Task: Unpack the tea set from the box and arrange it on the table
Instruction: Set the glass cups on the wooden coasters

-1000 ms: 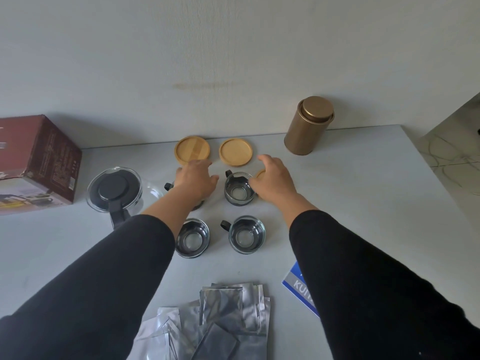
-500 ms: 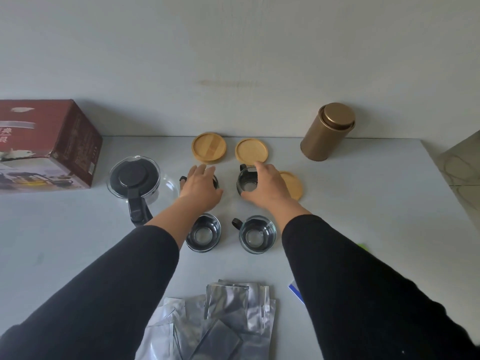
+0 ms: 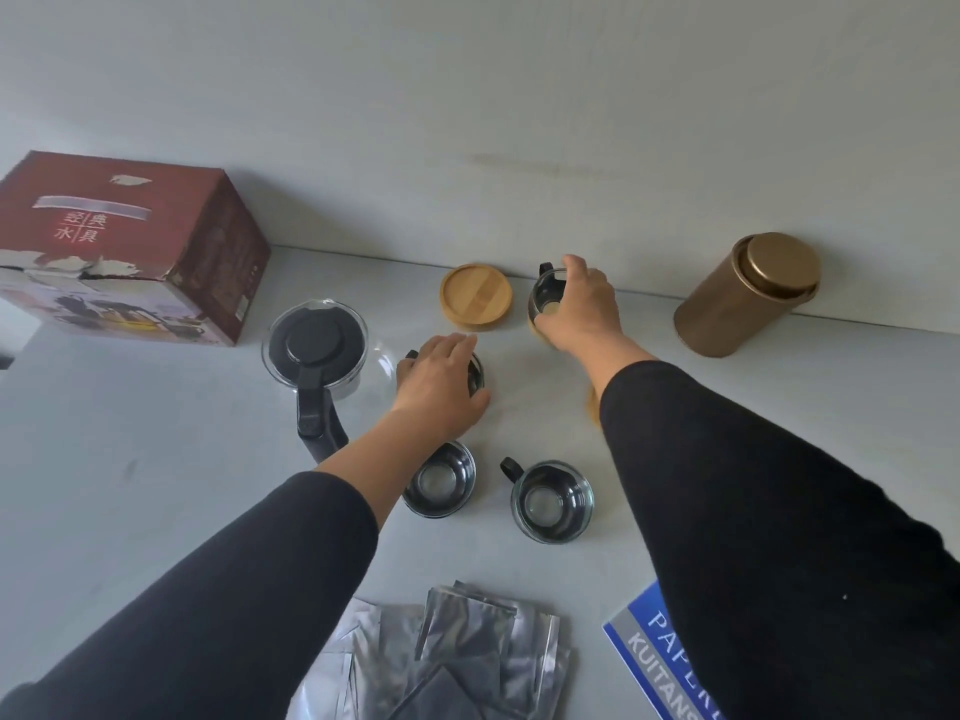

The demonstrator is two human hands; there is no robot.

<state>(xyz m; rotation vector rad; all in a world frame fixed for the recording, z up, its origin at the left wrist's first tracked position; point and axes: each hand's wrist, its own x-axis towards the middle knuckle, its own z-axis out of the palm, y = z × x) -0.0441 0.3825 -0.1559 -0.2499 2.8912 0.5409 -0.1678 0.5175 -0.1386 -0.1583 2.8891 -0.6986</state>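
My right hand [image 3: 582, 309] grips a glass cup [image 3: 545, 298] with a black handle, holding it over a bamboo coaster whose edge just shows beneath it, near the wall. A bare bamboo coaster [image 3: 476, 296] lies just left of it. My left hand [image 3: 441, 387] rests on top of another glass cup [image 3: 474, 374], mostly hiding it. Two more glass cups [image 3: 440, 479] [image 3: 551, 502] stand nearer to me. The glass teapot [image 3: 315, 345] with a black lid stands left of my left hand. A sliver of another coaster [image 3: 593, 402] peeks from under my right sleeve.
The red tea set box [image 3: 130, 252] lies at the far left by the wall. A gold tin canister [image 3: 743, 293] stands at the far right. Silver foil packets [image 3: 457, 652] and a blue booklet [image 3: 654, 646] lie at the near edge.
My right hand has carried its cup away from me onto the far right coaster. My left hand has stayed on its cup. The camera view has shifted right and down.
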